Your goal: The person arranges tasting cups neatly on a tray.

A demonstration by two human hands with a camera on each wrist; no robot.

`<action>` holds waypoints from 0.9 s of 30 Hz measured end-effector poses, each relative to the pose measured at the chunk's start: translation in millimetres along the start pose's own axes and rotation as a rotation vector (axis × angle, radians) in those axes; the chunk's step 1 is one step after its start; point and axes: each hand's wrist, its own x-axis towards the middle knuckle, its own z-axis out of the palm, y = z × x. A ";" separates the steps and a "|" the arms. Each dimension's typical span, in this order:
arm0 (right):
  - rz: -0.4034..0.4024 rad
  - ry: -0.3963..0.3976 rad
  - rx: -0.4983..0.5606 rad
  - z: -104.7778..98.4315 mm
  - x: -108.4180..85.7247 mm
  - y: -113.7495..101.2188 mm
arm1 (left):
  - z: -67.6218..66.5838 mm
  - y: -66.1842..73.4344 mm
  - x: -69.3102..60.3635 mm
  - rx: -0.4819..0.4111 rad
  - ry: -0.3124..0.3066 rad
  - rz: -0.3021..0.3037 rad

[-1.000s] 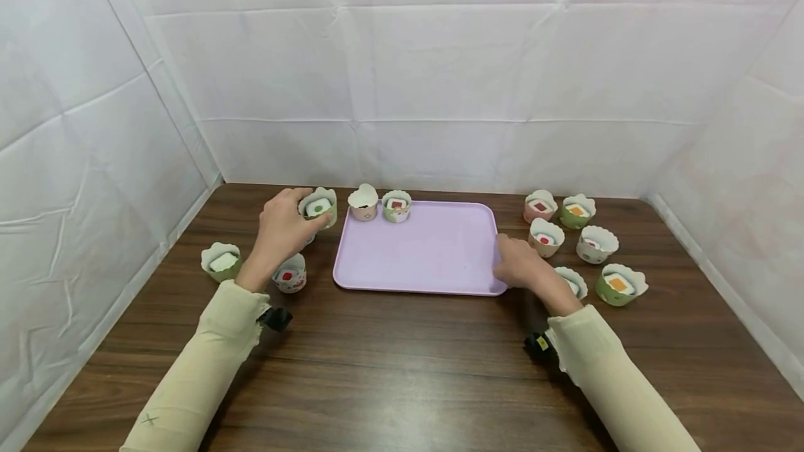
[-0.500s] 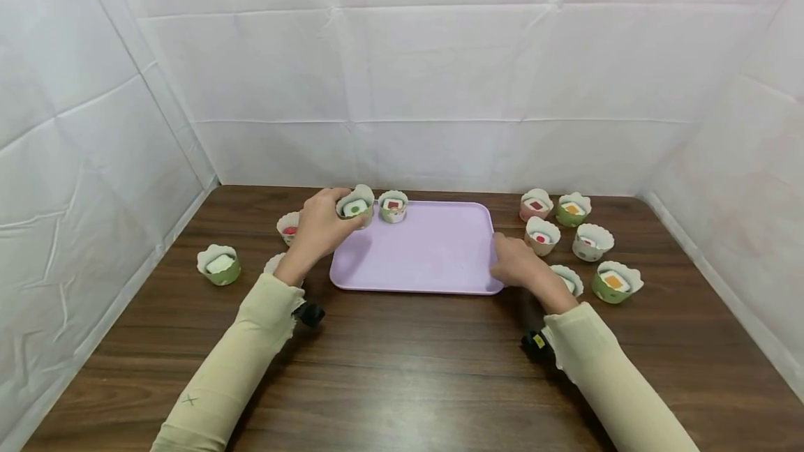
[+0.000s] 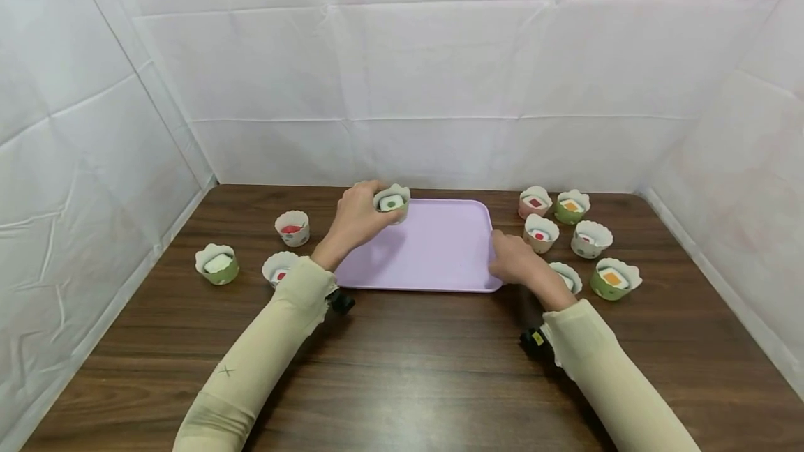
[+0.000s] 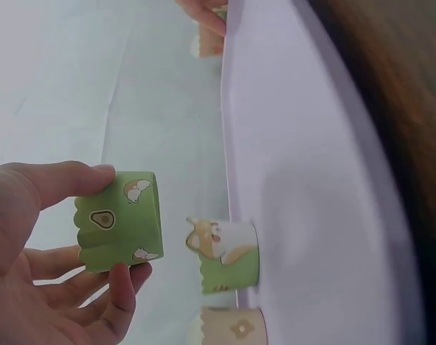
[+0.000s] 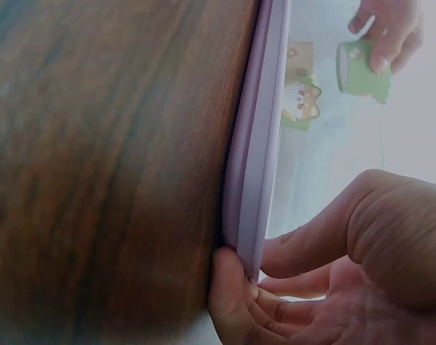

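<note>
In the head view, the left hand (image 3: 359,218) grips a green cup (image 4: 121,223) with thumb and fingers around its sides, just left of the frame's centre, at the upper left part of the lilac tray (image 3: 433,246). A white piece with a green round mark (image 3: 391,202) sits inside it. The right hand (image 3: 516,260), right of centre, pinches the tray's edge. Lower centre in the left wrist view, a dog-patterned cup (image 4: 235,255) and a beige cup (image 4: 239,329) stand side by side at the tray's rim, apart from the held one. On the brown counter (image 3: 408,368), three cups (image 3: 225,275) stand at the head view's left and six cups (image 3: 608,291) at its right, before a white sheet (image 3: 433,61).
</note>
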 end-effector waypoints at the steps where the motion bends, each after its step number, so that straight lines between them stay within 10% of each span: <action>1: 0.002 0.000 0.001 0.2 0.2 -0.5 | 1.4 1.6 2.2 -0.002 -0.009 0.011; 15: 0.017 -0.020 -0.005 -0.6 0.7 -1.7 | 26.4 33.4 39.0 0.067 -0.122 0.070; 27: 0.017 -0.018 -0.003 -0.3 0.4 0.1 | 40.9 33.9 62.6 0.157 -0.209 0.038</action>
